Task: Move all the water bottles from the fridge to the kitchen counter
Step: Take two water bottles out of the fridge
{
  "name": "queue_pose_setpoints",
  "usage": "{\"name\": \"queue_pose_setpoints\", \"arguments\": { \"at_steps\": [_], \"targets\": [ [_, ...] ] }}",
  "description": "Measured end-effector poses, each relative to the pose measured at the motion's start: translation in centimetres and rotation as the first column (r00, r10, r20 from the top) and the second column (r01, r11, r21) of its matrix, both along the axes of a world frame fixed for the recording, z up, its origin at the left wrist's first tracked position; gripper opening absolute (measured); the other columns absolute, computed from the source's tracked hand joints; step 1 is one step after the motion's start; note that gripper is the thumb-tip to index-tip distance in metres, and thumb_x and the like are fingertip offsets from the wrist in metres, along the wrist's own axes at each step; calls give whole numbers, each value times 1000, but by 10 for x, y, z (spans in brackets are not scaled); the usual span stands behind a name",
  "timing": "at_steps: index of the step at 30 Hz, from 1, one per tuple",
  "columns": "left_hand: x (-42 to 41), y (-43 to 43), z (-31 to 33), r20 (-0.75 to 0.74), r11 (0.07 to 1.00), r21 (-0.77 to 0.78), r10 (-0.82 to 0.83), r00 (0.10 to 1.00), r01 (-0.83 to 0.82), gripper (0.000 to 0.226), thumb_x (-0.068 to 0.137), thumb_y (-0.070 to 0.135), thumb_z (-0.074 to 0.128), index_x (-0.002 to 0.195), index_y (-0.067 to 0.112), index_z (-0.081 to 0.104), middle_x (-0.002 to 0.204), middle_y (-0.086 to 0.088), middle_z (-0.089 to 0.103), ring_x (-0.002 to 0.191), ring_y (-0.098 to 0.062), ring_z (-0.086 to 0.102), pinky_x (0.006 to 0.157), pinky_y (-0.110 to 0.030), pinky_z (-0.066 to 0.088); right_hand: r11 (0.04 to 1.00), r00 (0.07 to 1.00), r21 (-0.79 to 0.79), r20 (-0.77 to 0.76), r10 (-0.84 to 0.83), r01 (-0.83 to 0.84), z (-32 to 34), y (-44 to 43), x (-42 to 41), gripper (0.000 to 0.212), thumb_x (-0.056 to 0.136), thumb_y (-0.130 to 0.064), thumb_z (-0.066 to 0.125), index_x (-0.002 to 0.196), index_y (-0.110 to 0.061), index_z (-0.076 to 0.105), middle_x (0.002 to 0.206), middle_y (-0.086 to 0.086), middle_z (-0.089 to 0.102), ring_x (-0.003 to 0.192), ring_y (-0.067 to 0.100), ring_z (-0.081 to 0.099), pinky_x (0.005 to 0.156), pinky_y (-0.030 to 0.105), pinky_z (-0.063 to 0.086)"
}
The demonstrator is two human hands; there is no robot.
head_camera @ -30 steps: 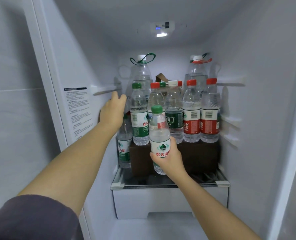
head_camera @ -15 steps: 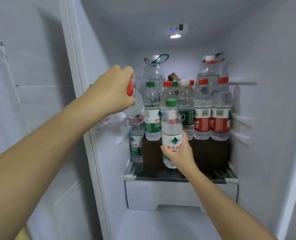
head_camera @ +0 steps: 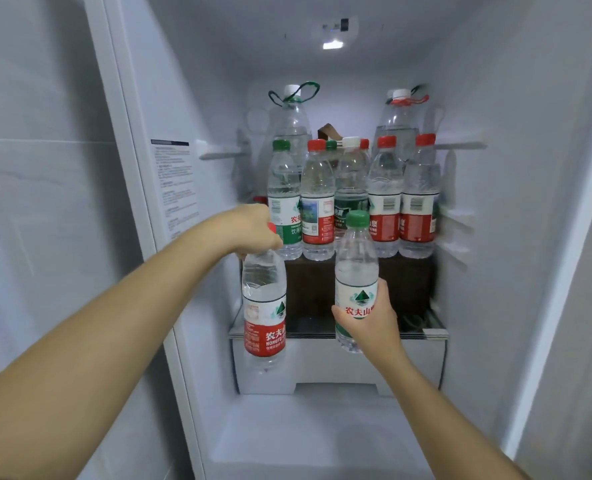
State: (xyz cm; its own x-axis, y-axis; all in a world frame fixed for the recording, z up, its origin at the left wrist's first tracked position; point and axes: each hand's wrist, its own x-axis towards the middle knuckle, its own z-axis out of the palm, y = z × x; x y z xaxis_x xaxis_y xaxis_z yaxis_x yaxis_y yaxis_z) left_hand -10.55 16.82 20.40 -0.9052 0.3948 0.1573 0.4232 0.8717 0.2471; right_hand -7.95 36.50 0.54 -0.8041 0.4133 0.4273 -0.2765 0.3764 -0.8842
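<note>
My left hand (head_camera: 253, 230) grips the red cap of a red-label water bottle (head_camera: 264, 308), which hangs upright in front of the shelf edge. In my right hand (head_camera: 369, 318) is a green-cap, green-label bottle (head_camera: 356, 268), held by its lower body and upright. Behind them, several small bottles (head_camera: 351, 199) with red, green and white caps stand in a row on a dark brown box (head_camera: 405, 282). Two large jugs stand at the back: one with a green handle (head_camera: 291, 116), one with a red handle (head_camera: 400, 112).
The fridge's glass shelf (head_camera: 433, 332) carries the box, with a white drawer (head_camera: 322, 368) below it. The open door's inner panel (head_camera: 45, 202) is on the left and the fridge side wall (head_camera: 530, 202) on the right. A lamp (head_camera: 332, 45) glows in the ceiling.
My left hand lifted the red-label bottle from the left of the shelf and has brought it down and toward me. My right hand drew its green-cap bottle slightly outward.
</note>
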Motion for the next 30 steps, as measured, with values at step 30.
{"name": "queue_pose_setpoints", "arguments": {
  "at_steps": [30],
  "targets": [
    [-60, 55, -212, 115, 444, 886, 71, 991, -135, 66, 68, 27, 85, 122, 23, 48, 96, 20, 59, 88, -4, 60, 64, -5, 39, 995, 993, -46, 82, -87, 91, -26, 8, -41, 70, 70, -18, 86, 125, -26, 43, 104, -21, 60, 96, -5, 60, 72, 13, 48]
  ]
}}
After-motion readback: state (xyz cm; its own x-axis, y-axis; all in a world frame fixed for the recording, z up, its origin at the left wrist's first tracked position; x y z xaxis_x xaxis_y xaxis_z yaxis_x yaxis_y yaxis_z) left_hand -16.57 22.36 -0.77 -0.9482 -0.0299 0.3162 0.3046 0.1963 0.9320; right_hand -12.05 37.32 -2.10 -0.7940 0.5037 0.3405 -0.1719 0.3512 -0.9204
